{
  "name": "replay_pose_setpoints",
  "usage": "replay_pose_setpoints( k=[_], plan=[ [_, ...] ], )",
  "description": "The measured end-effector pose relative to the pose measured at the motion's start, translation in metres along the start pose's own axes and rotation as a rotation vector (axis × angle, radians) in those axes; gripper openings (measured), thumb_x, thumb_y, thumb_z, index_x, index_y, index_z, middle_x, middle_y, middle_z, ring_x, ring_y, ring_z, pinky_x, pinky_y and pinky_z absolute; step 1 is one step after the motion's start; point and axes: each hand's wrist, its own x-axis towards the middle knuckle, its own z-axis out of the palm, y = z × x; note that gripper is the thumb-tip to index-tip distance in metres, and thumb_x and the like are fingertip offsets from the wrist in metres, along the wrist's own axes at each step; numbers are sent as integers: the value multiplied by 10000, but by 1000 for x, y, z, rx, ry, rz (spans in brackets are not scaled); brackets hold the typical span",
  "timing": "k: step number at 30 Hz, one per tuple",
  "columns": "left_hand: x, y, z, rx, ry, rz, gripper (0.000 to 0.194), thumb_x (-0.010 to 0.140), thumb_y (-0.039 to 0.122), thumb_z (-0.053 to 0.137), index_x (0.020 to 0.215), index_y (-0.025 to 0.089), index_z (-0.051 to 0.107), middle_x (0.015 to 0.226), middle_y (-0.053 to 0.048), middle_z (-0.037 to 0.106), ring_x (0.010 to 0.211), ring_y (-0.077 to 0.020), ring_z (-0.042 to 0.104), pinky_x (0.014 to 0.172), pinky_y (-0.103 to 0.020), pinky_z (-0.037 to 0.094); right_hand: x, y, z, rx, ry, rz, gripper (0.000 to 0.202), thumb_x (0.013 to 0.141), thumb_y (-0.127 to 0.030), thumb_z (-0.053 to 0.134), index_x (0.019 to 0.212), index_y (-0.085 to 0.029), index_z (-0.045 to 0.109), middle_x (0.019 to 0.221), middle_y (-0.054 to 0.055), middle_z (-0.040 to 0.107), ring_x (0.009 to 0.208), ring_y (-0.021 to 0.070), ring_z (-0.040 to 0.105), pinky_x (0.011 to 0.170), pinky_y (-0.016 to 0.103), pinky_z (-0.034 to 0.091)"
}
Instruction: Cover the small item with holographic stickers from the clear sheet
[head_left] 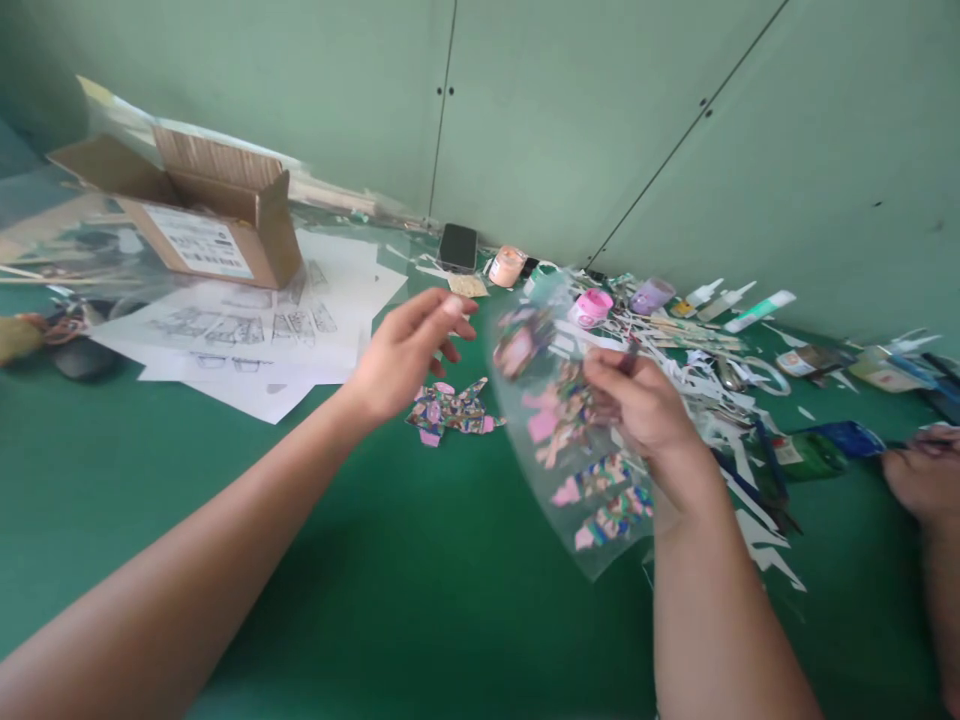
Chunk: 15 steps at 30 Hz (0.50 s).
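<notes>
Right hand [637, 400] pinching transparent plastic sheet [545, 488] over green surface [420, 560]; pink-blue-green patterned cutouts [615, 515] on sheet. Left hand [405, 350] left of sheet, fingers loosely curled, gripping nothing. Flat pink-and-multicolour patterned piece [454, 410] on surface, just left of sheet. White printed papers [300, 395] farther left. Pink round jar [591, 307] just beyond sheet. Open brown cardboard box [274, 235] beyond, well left of sheet.

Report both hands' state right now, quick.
Left hand: loosely open, fingers curled, nothing visibly held.
Right hand: closed, holding the clear sheet with patterned cutouts.
</notes>
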Motion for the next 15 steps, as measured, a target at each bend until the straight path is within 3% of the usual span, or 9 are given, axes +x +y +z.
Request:
replay_pose_setpoints(
  k=[2,4,7,9,11,12,15],
  plan=[
    [0,7,-6,-164,-21,-76,531,956,596,386,1193,186,624,1085,-105,694,762,-174,666,587,-280,522,-2,-1,4,-175,-219,79,354,651,-477,816,605,-211,587,470,-86,362,415,62,279,423,245,187],
    [-2,13,-11,-184,-181,-154,548,886,622,527,1197,186,643,1110,-113,702,782,-191,685,580,-283,533,-2,-2,9,-302,-365,118,343,635,-469,829,597,-193,629,498,-66,426,464,73,330,467,253,235],
    [-7,18,-12,-16,-518,-252,537,758,537,730,1181,210,681,1066,-88,735,761,-196,693,540,-260,512,-1,-2,12,-388,-442,139,342,636,-488,815,605,-188,653,562,-42,516,537,95,402,541,266,308],
    [-10,20,-8,163,-653,-291,440,753,459,731,1118,214,704,947,-55,750,663,-173,675,487,-242,473,-1,-3,11,-439,-432,135,326,658,-488,789,626,-189,664,602,-28,556,578,111,445,581,274,343],
    [-13,21,-3,319,-709,-299,308,773,387,684,1018,203,715,793,-24,731,564,-151,639,451,-234,433,-3,-8,6,-522,-366,108,313,683,-483,765,645,-189,664,618,-22,557,592,122,464,592,279,361],
    [-13,21,1,370,-719,-292,261,777,361,664,976,198,713,734,-12,712,531,-144,623,445,-233,420,-7,-11,3,-572,-275,71,303,701,-479,752,670,-191,664,621,-24,546,589,124,463,586,278,363],
    [-16,19,13,422,-665,-224,179,778,340,648,869,193,694,676,10,681,503,-125,591,470,-237,413,-29,-20,-7,-677,169,-129,261,816,-461,665,862,-203,670,658,-26,535,573,125,457,551,269,358]
  ],
)
